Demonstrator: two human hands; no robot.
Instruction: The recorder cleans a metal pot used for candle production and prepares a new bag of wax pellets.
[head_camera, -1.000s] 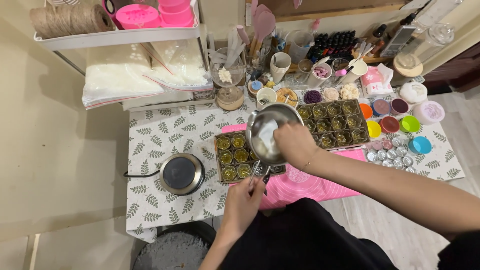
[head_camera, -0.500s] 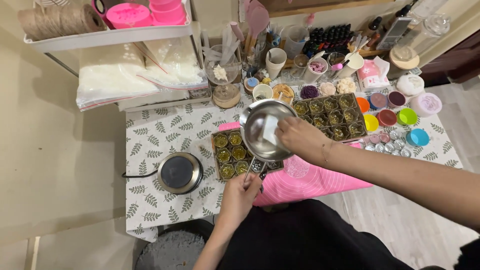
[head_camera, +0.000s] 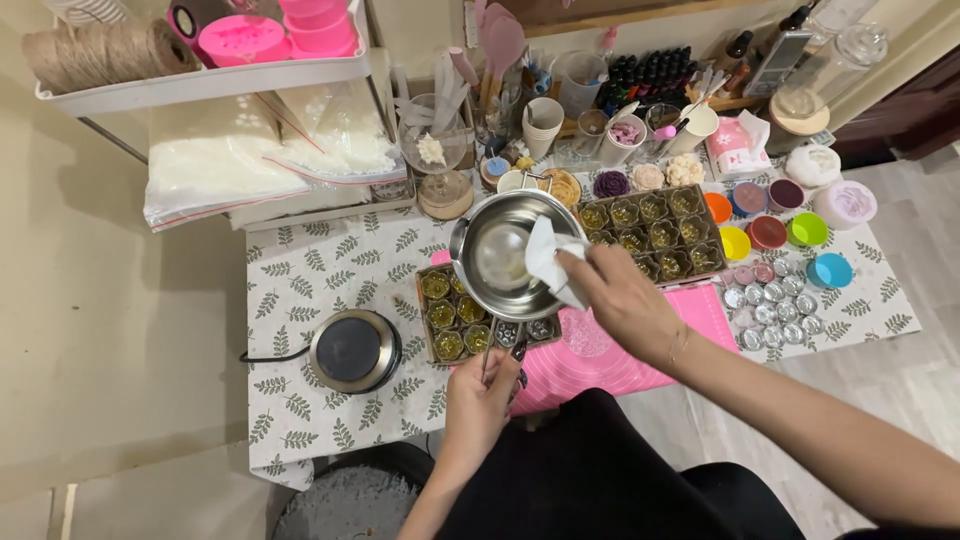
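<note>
Steel pot (head_camera: 505, 255) hangs tilted over the desk (head_camera: 300, 290), above a tray of small filled cups (head_camera: 455, 315). Her left hand (head_camera: 480, 395) is clamped on its handle at the near edge. Her right hand (head_camera: 620, 295) pinches a white tissue (head_camera: 550, 262) against the pot's rim. A round hotplate (head_camera: 353, 349) sits alone to the left with bare cloth around it; right of the pot, tins and coloured moulds (head_camera: 790, 232) crowd up to the far edge.

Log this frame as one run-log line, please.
left hand: grips handle of steel pot | right hand: presses white paper towel into pot | below: tray of filled tins
</note>
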